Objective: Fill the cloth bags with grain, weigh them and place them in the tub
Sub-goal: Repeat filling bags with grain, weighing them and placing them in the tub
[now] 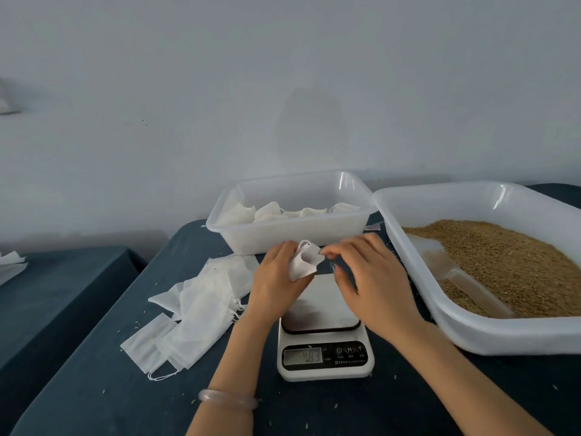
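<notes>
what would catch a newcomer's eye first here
Most likely the two hands at centre: the left hand grips a small white cloth bag and the right hand pinches its edge, just above the scale. Next, the big white tub on the right, holding brown grain and a scoop. A pile of empty bags lies left of the scale.

Crumpled white cloth bag (pixel 303 262) above scale (pixel 325 325)
</notes>
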Demonstrator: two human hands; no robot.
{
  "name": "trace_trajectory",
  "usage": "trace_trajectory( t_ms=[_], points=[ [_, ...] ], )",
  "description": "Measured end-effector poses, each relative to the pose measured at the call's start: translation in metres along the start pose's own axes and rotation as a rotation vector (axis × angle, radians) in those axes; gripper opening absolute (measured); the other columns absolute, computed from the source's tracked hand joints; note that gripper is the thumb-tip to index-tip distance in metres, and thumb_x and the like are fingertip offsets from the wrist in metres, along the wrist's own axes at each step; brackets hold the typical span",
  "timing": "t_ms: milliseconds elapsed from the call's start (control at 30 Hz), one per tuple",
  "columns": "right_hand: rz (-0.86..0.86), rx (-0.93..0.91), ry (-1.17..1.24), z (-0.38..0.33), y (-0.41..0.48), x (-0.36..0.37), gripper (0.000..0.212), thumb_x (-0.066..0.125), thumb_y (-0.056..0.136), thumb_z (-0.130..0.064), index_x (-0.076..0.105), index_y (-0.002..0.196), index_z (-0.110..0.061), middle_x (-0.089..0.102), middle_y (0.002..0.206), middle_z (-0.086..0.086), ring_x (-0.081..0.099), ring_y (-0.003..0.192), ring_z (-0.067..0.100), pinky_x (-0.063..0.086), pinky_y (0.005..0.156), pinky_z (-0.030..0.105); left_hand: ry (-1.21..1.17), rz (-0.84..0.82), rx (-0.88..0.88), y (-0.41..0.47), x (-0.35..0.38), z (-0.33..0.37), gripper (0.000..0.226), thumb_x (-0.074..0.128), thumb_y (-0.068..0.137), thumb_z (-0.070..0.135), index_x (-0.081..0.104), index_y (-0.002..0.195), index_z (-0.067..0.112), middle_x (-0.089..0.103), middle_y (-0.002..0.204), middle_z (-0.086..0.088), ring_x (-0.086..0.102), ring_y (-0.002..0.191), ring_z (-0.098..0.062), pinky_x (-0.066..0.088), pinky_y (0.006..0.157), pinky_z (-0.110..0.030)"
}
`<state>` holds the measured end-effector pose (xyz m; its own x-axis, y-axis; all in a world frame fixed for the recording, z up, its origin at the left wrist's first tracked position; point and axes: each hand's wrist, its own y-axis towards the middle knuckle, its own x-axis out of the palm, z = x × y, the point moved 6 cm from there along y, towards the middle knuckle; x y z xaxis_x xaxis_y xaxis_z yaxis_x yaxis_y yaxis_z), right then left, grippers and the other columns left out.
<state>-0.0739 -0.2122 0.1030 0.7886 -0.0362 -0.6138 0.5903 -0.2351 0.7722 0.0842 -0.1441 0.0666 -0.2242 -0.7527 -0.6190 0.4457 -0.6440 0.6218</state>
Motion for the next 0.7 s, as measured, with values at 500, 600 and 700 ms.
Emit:
trace_trajectory(
  t_ms=[500,600,700],
  points=[
    [-1.110,0.832,-0.545,0.187,-0.020,-0.012,0.045,0.055,0.095,-0.025,0.051,0.135,-0.006,0.060,0.124,0.013,0.060,0.103,0.025,0.048,0.097,0.035,-0.121,0.019,-0.179,-0.002,-0.003,-0.020,0.020,0.068,0.083,0.020,0.050,0.090,0.022,0.056,0.085,0.011,0.053,0.079,-0.017,0.037,0.066,-0.025],
    [-1.138,0.833,-0.591,0.198,-0.026,-0.006,0.046,0.050,0.094,-0.018,0.048,0.138,-0.006,0.059,0.124,0.015,0.059,0.103,0.028,0.049,0.100,0.042,-0.117,0.010,-0.173,-0.002,-0.002,-0.021,0.020,0.069,0.083,0.020,0.051,0.092,0.020,0.057,0.086,0.008,0.054,0.081,-0.020,0.040,0.068,-0.029],
    [-1.183,0.826,-0.545,0.192,-0.023,-0.006,0.042,0.046,0.095,-0.015,0.049,0.135,-0.001,0.052,0.088,0.010,0.052,0.088,0.025,0.049,0.093,0.038,-0.117,0.005,-0.173,-0.002,-0.002,-0.020,0.020,0.069,0.083,0.020,0.052,0.092,0.021,0.058,0.086,0.007,0.054,0.080,-0.019,0.041,0.068,-0.030]
  ],
)
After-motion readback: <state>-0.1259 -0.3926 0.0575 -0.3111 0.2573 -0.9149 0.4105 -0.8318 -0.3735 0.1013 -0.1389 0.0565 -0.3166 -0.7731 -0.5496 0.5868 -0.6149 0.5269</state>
